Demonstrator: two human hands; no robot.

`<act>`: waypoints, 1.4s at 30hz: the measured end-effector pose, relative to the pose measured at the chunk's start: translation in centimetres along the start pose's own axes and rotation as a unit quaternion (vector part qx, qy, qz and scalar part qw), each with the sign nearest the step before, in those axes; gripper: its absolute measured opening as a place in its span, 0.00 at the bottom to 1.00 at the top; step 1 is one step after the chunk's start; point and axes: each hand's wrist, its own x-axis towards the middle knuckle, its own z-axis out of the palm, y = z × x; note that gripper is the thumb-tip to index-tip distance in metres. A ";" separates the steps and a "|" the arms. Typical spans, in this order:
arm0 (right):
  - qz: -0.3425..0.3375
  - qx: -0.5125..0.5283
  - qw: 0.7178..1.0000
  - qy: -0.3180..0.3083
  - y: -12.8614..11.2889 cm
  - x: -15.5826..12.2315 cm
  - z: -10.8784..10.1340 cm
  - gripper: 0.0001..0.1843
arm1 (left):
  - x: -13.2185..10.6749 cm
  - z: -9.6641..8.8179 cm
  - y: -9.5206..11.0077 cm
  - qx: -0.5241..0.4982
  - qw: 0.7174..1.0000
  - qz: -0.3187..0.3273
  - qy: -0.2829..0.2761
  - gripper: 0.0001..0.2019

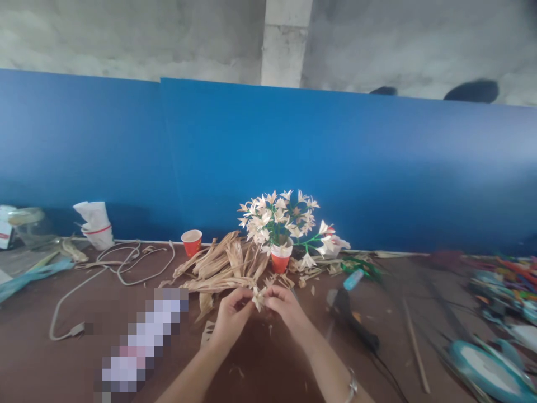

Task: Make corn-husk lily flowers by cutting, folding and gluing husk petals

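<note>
Between my two hands is a small cream flower (258, 299), its pointed petals spread, like a corn-husk blossom. My left hand (235, 313) pinches it from the left side. My right hand (283, 307) has thumb and finger closed at the flower's right edge. Just beyond the hands lies a heap of dried corn husks (229, 260). Behind the right hand stands a red and white paper cup (281, 257) holding a bunch of similar cream flowers (277, 215) on green stems. The fingertips partly cover the flower, and its stem does not show.
A glue gun (352, 319) with a black cord lies to the right, near a thin stick (415, 344) and a blue-rimmed spool (489, 369). An empty red paper cup (192, 243) and a white cable (145, 268) are at left. A blue partition (268, 140) borders the table.
</note>
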 end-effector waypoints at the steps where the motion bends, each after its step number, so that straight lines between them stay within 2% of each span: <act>1: 0.002 0.000 1.000 0.000 0.0 0.0 0.0 0.06 | 0.0 0.0 0.1 0.001 1.000 0.001 -0.003 0.07; 11: 0.004 0.008 1.000 -0.002 0.1 0.1 -0.1 0.03 | -0.1 -0.2 0.5 -0.011 1.000 0.014 -0.012 0.03; 16: -0.005 0.000 1.000 -0.011 0.2 0.1 -0.1 0.04 | -0.1 0.0 0.4 -0.036 0.999 -0.009 -0.011 0.04; 18: -0.023 -0.015 1.000 0.000 0.0 0.0 0.0 0.05 | -0.1 0.1 0.1 -0.046 0.998 -0.034 0.004 0.06; 20: -0.077 -0.054 0.995 0.045 -0.4 -0.2 0.1 0.04 | 0.1 0.1 -0.3 -0.032 0.997 -0.059 0.033 0.07; 24: -0.234 -0.182 0.945 0.141 -1.4 -1.3 0.9 0.01 | 0.2 0.0 -0.7 0.051 0.995 -0.032 0.077 0.07; 28: -0.330 -0.296 0.884 0.147 -1.8 -2.4 1.9 0.05 | 0.1 -0.1 -0.4 0.151 0.985 0.013 0.082 0.06; 33: -0.369 -0.390 0.833 0.134 -1.4 -2.9 2.8 0.10 | -0.2 -0.1 -0.3 0.191 0.979 0.018 0.068 0.07; 42: -0.371 -0.479 0.788 0.107 -1.1 -3.1 3.2 0.16 | -0.3 0.0 -0.4 0.161 0.982 0.018 0.092 0.06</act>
